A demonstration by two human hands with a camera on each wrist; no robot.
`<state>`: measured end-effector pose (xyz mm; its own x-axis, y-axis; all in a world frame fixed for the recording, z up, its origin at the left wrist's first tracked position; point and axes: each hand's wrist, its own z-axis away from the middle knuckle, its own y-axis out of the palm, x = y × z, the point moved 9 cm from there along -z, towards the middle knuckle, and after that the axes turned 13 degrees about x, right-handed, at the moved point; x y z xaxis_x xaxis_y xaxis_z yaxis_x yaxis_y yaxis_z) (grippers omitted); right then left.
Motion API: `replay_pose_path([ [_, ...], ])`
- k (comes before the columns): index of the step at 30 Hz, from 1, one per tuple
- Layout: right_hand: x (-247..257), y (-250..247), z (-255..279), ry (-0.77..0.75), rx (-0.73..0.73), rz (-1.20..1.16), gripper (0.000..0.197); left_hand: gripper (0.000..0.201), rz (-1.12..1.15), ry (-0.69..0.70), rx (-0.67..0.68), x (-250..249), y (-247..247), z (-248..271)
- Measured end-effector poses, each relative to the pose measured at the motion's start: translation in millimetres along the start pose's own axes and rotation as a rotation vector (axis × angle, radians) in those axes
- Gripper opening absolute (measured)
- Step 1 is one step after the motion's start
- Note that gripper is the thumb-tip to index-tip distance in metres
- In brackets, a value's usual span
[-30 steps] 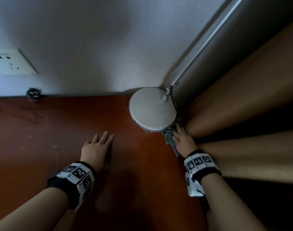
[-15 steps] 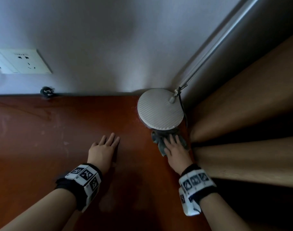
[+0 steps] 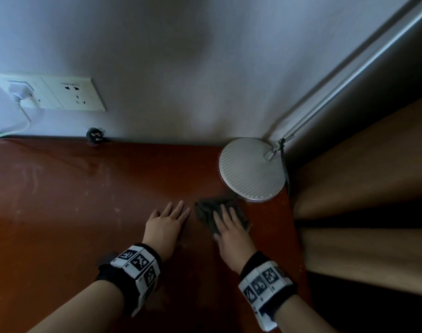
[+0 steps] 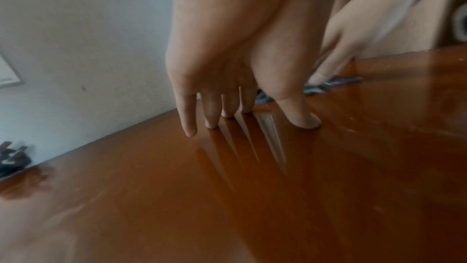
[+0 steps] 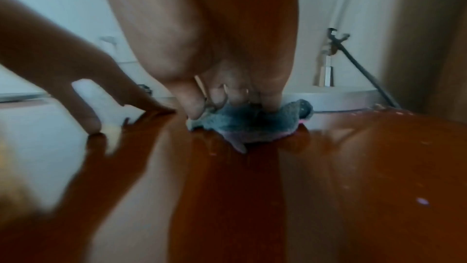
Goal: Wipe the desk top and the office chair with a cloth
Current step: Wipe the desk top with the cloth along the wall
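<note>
The reddish-brown desk top point(image 3: 61, 212) fills the lower head view. A small grey cloth point(image 3: 205, 211) lies on it just in front of the lamp base. My right hand point(image 3: 229, 227) presses the cloth down with straight fingers; in the right wrist view its fingertips point(image 5: 272, 101) dig into the cloth point(image 5: 247, 125). My left hand point(image 3: 165, 224) rests flat on the bare desk right beside the cloth, fingers spread point(image 4: 240, 97), holding nothing. No chair is in view.
A round silver lamp base point(image 3: 252, 169) with a slanted pole point(image 3: 349, 75) stands in the back right corner. A tan curtain point(image 3: 373, 164) hangs past the desk's right edge. Wall sockets point(image 3: 68, 92) with a white plug point(image 3: 19, 88) and a small black object point(image 3: 95, 135) are at the back.
My right hand has slid the cloth leftward from the desk's right edge by the curtain to just in front of the lamp base, close to my left hand, which has stayed flat.
</note>
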<state>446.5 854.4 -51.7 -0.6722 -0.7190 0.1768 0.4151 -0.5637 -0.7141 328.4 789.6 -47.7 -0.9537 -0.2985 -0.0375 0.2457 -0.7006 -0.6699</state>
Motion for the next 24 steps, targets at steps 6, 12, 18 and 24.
replay_pose_path([
  [6,9.3,-30.4,-36.2,0.009,0.035,-0.049,0.052,0.074,-0.006,0.040,-0.038,8.0,-9.5,-3.5],
  [12,28.0,-75.8,-92.3,0.140,0.064,-0.120,0.057,0.068,0.027,0.063,-0.067,19.6,-5.3,-1.9],
  [18,30.0,-138.4,-123.9,0.246,0.071,-0.067,0.052,0.061,0.060,0.060,-0.138,51.6,-12.5,10.0],
  [24,41.0,-135.1,-127.3,0.242,0.069,0.023,0.052,0.066,0.139,-0.020,-0.128,92.0,-6.2,12.4],
])
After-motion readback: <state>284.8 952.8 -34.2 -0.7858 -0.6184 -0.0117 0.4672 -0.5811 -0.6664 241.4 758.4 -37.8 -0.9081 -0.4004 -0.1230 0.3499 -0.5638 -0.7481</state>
